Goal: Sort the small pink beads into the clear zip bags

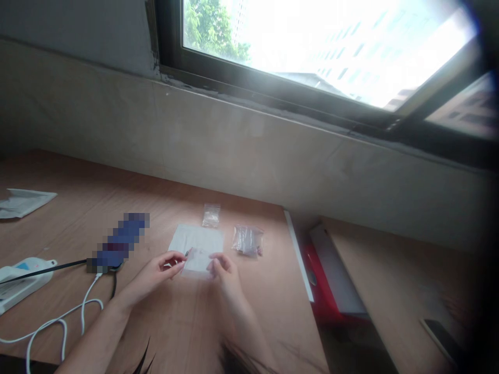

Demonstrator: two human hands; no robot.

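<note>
My left hand (159,271) and my right hand (223,272) hover low over a white paper sheet (197,244), fingertips pinching at a small clear plastic bag (198,261). The film is faint against the sheet, so its outline is hard to make out. A tiny dark item (188,252) shows by my left fingertips. Beyond the sheet lies a small clear bag of pale contents (211,215). To its right is a clear bag with dark contents (247,240).
The wooden desk (218,322) ends at a right edge, beyond which a red-and-white box (322,275) stands lower down. At left lie a white power strip (21,283), white and black cables (62,317), a pixelated blurred object (120,241) and folded paper (25,202).
</note>
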